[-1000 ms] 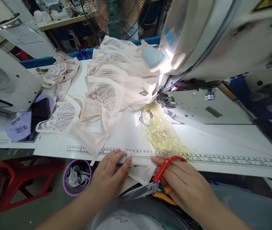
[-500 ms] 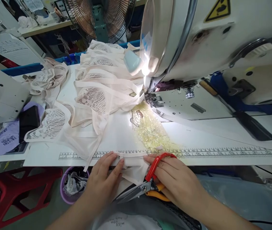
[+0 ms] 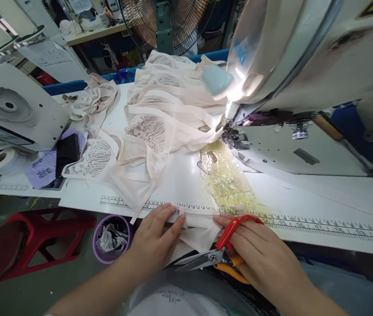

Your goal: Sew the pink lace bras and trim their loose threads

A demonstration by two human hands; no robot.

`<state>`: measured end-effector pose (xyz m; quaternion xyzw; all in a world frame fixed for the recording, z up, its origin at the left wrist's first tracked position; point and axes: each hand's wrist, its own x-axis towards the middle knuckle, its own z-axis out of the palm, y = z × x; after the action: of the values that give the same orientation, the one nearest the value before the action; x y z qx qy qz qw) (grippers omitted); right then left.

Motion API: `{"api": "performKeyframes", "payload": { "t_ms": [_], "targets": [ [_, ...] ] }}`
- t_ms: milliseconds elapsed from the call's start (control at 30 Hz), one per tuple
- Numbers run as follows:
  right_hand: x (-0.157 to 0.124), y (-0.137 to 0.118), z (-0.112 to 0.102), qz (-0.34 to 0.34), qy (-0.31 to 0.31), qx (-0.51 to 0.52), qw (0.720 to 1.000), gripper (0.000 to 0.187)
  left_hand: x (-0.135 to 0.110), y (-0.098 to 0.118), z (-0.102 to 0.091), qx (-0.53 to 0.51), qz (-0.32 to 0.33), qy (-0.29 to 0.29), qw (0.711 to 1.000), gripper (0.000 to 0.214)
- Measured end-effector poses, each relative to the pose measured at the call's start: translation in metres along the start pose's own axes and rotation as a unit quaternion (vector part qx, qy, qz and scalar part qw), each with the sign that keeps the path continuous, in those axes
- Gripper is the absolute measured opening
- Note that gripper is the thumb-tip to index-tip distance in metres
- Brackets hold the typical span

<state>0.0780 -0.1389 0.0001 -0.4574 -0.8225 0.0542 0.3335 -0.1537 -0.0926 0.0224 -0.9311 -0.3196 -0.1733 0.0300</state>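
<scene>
My left hand (image 3: pixel 155 237) lies flat with fingers stretched on a small beige fabric piece (image 3: pixel 199 229) at the table's front edge, beside the printed ruler strip (image 3: pixel 305 221). My right hand (image 3: pixel 262 259) holds red and orange handled scissors (image 3: pixel 213 256), its fingers through the handles, while its fingertips press the same fabric piece. The blades point left, below the table edge. A chain of beige lace garments (image 3: pixel 147 131) trails from the sewing machine's needle area (image 3: pixel 234 136) across the white table (image 3: pixel 180 180).
The big white sewing machine (image 3: pixel 305 57) fills the upper right. A second machine (image 3: pixel 12 105), a tape roll (image 3: pixel 4 160), a phone (image 3: pixel 67 153) and purple labels lie left. A purple scrap cup (image 3: pixel 110 239) and red stool (image 3: pixel 35 237) stand below; a fan (image 3: pixel 170 22) behind.
My hands and the fabric piece keep their pose; only my head has shifted, swinging the view left and back to the right.
</scene>
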Motion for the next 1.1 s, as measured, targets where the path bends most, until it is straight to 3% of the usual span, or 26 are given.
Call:
{"api": "performKeyframes", "payload": {
  "t_ms": [300,567,867,1100],
  "targets": [
    [-0.003,0.002,0.001,-0.013,-0.018,-0.004,1.0,0.027,-0.003,0.002,-0.001,-0.023,-0.018,-0.018,0.999,0.033],
    [-0.023,0.002,0.011,0.042,-0.067,0.009,0.997,0.038,-0.015,-0.004,0.012,-0.038,-0.021,-0.033,0.998,0.04],
    [-0.003,0.001,0.007,0.038,0.023,0.041,0.998,0.023,-0.007,-0.008,0.006,-0.022,0.006,-0.012,1.0,0.038],
    [-0.003,0.0,0.01,0.031,0.049,0.046,0.997,0.022,-0.003,0.0,-0.001,-0.003,-0.013,-0.007,1.0,0.039]
  ]
}}
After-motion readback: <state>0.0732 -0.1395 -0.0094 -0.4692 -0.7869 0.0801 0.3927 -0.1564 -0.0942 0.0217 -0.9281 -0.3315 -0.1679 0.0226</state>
